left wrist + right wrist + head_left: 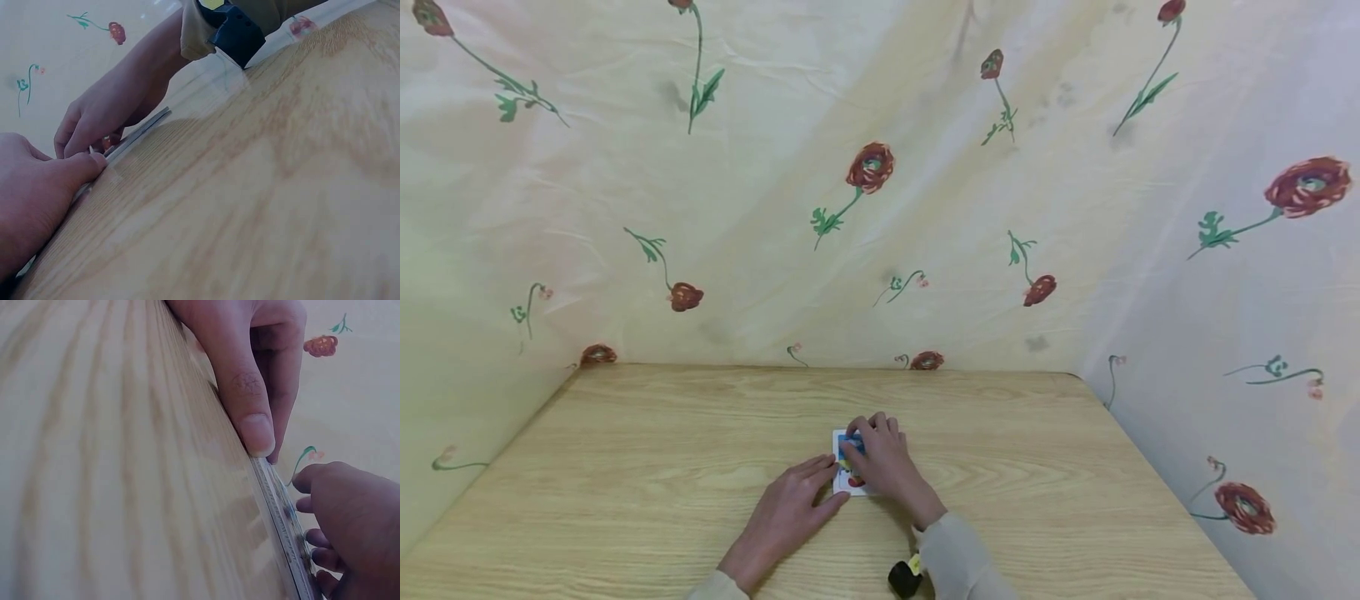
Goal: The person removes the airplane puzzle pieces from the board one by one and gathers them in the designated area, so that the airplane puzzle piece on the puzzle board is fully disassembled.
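A small flat picture panel (839,485) with a white border and a blue, yellow and red print lies on the wooden table. My left hand (792,508) holds its near left corner, thumb along the near edge and fingers at the left edge. Over the upper right part of the panel arches my right hand (883,458), its fingers bent and the tips close to or on the print. Seen edge-on in the right wrist view, the panel (281,515) is thin and grey. Whether the right fingertips pinch anything is hidden.
A black wrist device (904,579) with a yellow tag sits by the right sleeve (962,554). Flower-print cloth (760,208) hangs behind the table (640,450) and along both sides.
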The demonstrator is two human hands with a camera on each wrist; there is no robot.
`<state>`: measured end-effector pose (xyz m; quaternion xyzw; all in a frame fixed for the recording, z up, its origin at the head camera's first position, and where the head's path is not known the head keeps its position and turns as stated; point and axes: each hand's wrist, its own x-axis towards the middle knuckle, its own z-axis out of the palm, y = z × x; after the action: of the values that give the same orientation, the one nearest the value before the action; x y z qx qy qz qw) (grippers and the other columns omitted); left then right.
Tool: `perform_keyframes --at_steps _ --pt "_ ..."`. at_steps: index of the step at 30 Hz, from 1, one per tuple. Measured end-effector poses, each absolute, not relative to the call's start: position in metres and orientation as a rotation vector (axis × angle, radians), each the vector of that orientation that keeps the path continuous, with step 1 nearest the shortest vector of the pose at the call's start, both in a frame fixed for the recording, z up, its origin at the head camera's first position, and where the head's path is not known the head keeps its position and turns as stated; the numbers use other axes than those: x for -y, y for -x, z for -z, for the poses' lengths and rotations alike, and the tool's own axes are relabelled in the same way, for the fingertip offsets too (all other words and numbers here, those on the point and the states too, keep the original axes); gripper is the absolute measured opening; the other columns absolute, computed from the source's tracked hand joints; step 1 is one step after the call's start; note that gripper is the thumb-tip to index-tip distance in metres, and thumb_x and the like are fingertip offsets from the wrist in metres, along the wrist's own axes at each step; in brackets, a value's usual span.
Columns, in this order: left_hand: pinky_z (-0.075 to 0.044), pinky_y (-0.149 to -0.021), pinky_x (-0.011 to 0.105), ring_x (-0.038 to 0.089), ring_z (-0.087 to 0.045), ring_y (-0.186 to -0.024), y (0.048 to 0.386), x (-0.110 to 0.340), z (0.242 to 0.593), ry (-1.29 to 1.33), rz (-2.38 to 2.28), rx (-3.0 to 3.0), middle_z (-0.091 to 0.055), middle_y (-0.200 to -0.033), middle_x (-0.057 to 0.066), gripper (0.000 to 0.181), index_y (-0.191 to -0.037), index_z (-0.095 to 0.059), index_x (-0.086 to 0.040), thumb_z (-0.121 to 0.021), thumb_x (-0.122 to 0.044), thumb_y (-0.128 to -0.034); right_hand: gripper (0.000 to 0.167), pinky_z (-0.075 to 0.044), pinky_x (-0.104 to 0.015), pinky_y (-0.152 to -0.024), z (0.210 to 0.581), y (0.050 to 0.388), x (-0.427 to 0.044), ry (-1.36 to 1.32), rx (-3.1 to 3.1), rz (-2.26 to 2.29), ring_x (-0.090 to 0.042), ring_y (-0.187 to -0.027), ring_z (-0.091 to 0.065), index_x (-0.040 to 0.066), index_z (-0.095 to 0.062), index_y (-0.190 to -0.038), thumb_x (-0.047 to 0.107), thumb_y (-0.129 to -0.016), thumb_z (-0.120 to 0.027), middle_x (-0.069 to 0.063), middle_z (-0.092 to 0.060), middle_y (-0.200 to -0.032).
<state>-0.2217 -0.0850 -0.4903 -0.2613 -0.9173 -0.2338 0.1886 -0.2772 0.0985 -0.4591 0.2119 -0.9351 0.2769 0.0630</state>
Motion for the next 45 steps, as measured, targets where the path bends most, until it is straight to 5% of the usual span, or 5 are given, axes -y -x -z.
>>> perform_keyframes --at_steps 23,37,45 --pt "-0.056 -0.096 0.047 0.032 -0.066 -0.120 0.2203 0.0845 0.4899 0.731 0.646 2.572 -0.068 -0.132 0.017 0.044 -0.124 -0.074 -0.001 -0.071 -0.037 -0.0988 0.020 -0.036 -0.042 -0.081 0.4572 0.2809 -0.0938 -0.587 2.845 -0.862 -0.028 -0.102 -0.043 0.011 -0.059 -0.117 0.027 -0.105 -0.064 -0.010 -0.053 -0.117" --pt "-0.056 -0.097 0.047 0.032 -0.066 -0.120 0.2211 0.0848 0.4898 0.726 0.658 2.559 -0.068 -0.132 0.016 0.043 -0.123 -0.074 -0.002 -0.073 -0.036 -0.0977 0.024 -0.042 -0.042 -0.088 0.4595 0.2821 -0.0991 -0.646 2.775 -0.988 -0.026 -0.108 -0.046 0.002 -0.067 -0.125 0.010 -0.104 -0.060 -0.010 -0.059 -0.119" --pt "-0.056 -0.096 0.048 0.032 -0.066 -0.121 0.2208 0.0846 0.4878 0.730 0.678 2.572 -0.068 -0.132 0.016 0.043 -0.124 -0.074 -0.002 -0.071 -0.037 -0.0992 0.020 -0.042 -0.042 -0.088 0.4577 0.2806 -0.1020 -0.689 2.723 -1.050 -0.027 -0.110 -0.044 0.005 -0.068 -0.122 0.007 -0.103 -0.062 -0.011 -0.057 -0.120"
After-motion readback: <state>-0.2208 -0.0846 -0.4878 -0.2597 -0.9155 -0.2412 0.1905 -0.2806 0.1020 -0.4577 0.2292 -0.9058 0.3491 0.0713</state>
